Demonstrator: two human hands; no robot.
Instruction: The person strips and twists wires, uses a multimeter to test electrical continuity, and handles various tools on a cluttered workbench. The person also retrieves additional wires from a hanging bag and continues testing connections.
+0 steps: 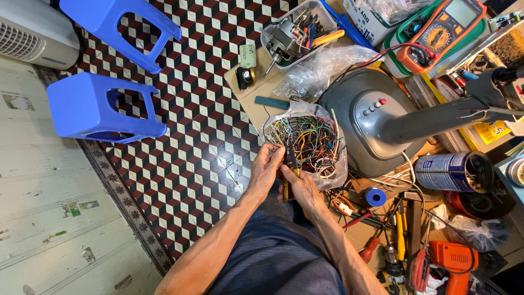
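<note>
Watching through the head camera, I am seeing both hands working at the near edge of a clear plastic bag of tangled coloured wires (310,143) lying on the patterned tile floor (207,125). My left hand (266,166) is curling its fingers around a thin wire at the bag's rim, thumb and fingertips pinching together. My right hand (302,188) is closing around a small yellow-handled tool (289,164), whose dark tip is pointing up toward the wires, just beside the left fingers; I cannot tell whether the tip is touching the wire.

Just beyond the bag, a grey fan base (376,117) with a row of buttons is lying on its side, its column stretching toward the right edge. A clear tray with a small motor and hand tools (295,35) is sitting further off, near an orange-and-green multimeter (445,33) with its red lead trailing over a crumpled plastic sheet.

To the right of my hands, a blue roll of tape (375,196), a metal can on its side (453,172), screwdrivers and an orange power drill (456,262) are cluttering the floor. Two blue plastic stools (98,106) are standing well apart, to the left, beside a pale wall.
</note>
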